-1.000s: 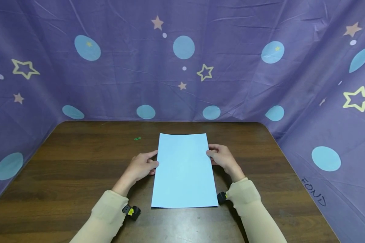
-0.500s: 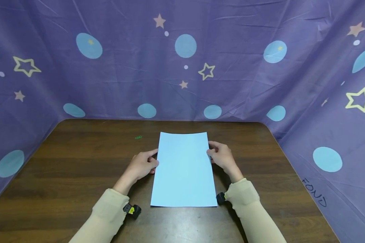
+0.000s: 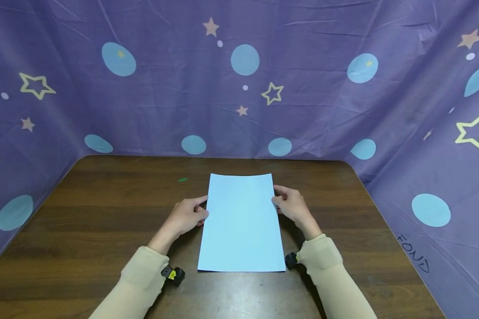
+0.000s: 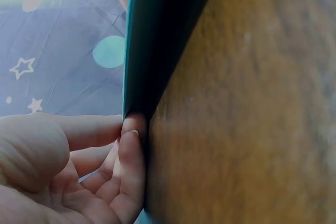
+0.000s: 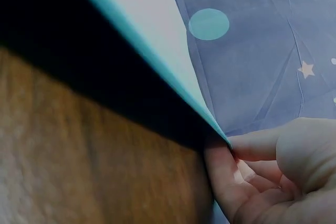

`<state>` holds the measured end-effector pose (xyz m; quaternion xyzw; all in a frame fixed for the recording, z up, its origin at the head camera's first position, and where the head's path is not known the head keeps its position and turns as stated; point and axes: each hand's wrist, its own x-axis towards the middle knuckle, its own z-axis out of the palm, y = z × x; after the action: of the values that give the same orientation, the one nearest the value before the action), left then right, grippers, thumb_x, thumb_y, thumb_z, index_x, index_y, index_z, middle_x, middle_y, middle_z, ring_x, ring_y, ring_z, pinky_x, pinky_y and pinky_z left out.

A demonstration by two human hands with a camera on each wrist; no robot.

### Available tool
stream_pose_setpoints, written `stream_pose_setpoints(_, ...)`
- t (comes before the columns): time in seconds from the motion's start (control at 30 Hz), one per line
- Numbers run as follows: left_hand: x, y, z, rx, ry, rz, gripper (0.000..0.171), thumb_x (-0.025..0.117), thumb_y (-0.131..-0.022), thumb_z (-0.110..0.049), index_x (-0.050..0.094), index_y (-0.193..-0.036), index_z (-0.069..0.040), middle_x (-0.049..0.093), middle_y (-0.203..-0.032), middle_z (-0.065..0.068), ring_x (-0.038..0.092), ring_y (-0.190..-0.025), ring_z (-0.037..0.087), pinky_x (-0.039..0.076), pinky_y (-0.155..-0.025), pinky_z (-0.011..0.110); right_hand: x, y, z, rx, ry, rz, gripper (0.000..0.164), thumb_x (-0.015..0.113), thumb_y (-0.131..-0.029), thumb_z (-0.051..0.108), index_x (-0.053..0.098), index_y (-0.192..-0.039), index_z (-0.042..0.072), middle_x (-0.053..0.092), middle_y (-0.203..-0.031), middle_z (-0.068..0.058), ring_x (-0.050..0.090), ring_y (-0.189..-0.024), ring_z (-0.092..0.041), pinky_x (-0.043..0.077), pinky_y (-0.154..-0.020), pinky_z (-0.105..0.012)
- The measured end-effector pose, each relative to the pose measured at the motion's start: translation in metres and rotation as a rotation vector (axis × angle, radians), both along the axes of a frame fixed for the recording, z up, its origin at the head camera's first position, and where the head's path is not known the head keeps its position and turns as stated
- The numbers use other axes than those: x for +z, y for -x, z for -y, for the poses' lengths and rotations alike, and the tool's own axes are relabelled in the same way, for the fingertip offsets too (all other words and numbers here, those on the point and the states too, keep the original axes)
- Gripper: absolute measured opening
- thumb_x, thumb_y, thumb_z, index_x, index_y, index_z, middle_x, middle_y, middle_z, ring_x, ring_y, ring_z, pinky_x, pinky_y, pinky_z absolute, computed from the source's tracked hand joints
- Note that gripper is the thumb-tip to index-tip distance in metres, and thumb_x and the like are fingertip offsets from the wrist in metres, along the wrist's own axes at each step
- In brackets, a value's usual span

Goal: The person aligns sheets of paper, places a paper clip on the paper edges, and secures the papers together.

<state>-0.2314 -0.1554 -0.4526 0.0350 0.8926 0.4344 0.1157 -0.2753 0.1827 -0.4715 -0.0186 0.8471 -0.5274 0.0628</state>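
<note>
A light blue sheet of paper [image 3: 242, 226] lies lengthwise in front of me, its long sides running away from me. My left hand [image 3: 185, 217] pinches its left edge, thumb on top and fingers underneath. On the opposite edge my right hand [image 3: 292, 205] pinches the paper the same way. In the left wrist view the paper [image 4: 129, 51] appears edge-on, raised a little above the table with dark shadow below. The right wrist view also shows the paper's edge [image 5: 152, 64] held between thumb and fingers, off the wood.
A small green paper clip [image 3: 182, 179] lies on the brown wooden table [image 3: 84, 221], beyond my left hand. Purple curtain [image 3: 159, 88] with stars and dots hangs behind the table and along both sides. Small black cameras [image 3: 174, 275] sit on my wrists.
Both hands keep their pinch on the paper, which has hardly moved. The view has shifted slightly.
</note>
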Motion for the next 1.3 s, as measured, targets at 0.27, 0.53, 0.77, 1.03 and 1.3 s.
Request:
stream_pose_setpoints(0.27, 0.0021, 0.0020, 0.0016, -0.013, 0.019, -0.018, 0.052, 0.066, -0.103, -0.011, 0.055, -0.153, -0.002, 0.069, -0.079, 0.004, 0.065, -0.070, 0.017, 0.046, -0.062, 0.030, -0.0023, 0.0016, -0.0034, 0.004, 0.038, 0.033, 0.049, 0.061, -0.107, 0.012, 0.054, -0.156, 0.009, 0.061, -0.081, -0.007, 0.069, -0.089, -0.022, 0.063, -0.088, -0.041)
stream_pose_setpoints(0.53, 0.0034, 0.0038, 0.0040, -0.022, 0.008, 0.003, 0.051, 0.068, -0.101, -0.011, 0.057, -0.150, -0.002, 0.071, -0.082, 0.005, 0.069, -0.070, 0.016, 0.054, -0.067, 0.030, -0.0015, 0.0018, -0.0031, 0.000, 0.109, 0.090, 0.049, 0.060, -0.108, 0.010, 0.052, -0.156, 0.006, 0.052, -0.072, 0.001, 0.061, -0.087, -0.019, 0.062, -0.090, -0.041)
stream_pose_setpoints(0.77, 0.0046, 0.0057, 0.0052, -0.024, -0.021, 0.031, 0.053, 0.068, -0.100, -0.010, 0.056, -0.151, -0.003, 0.073, -0.086, 0.006, 0.070, -0.074, 0.017, 0.056, -0.071, 0.031, -0.0005, 0.0047, -0.0030, -0.042, 0.120, 0.147, 0.045, 0.062, -0.107, 0.011, 0.056, -0.150, 0.001, 0.061, -0.083, 0.002, 0.064, -0.094, -0.019, 0.061, -0.089, -0.037)
stream_pose_setpoints(1.03, 0.0035, 0.0051, 0.0069, -0.007, -0.042, 0.050, 0.052, 0.069, -0.099, -0.010, 0.057, -0.149, -0.004, 0.075, -0.089, 0.005, 0.070, -0.078, 0.017, 0.058, -0.076, 0.033, -0.0007, 0.0075, -0.0030, -0.046, 0.126, 0.174, 0.035, 0.064, -0.104, 0.010, 0.065, -0.136, -0.005, 0.071, -0.119, -0.018, 0.070, -0.098, -0.020, 0.062, -0.090, -0.038)
stream_pose_setpoints(1.3, 0.0060, 0.0063, 0.0071, -0.015, -0.044, 0.054, 0.051, 0.071, -0.099, -0.011, 0.058, -0.148, -0.005, 0.076, -0.090, 0.005, 0.071, -0.078, 0.017, 0.060, -0.077, 0.034, -0.0013, 0.0082, -0.0071, -0.034, 0.177, 0.193, 0.034, 0.063, -0.104, 0.008, 0.062, -0.133, -0.008, 0.067, -0.117, -0.016, 0.066, -0.097, -0.019, 0.061, -0.088, -0.034)
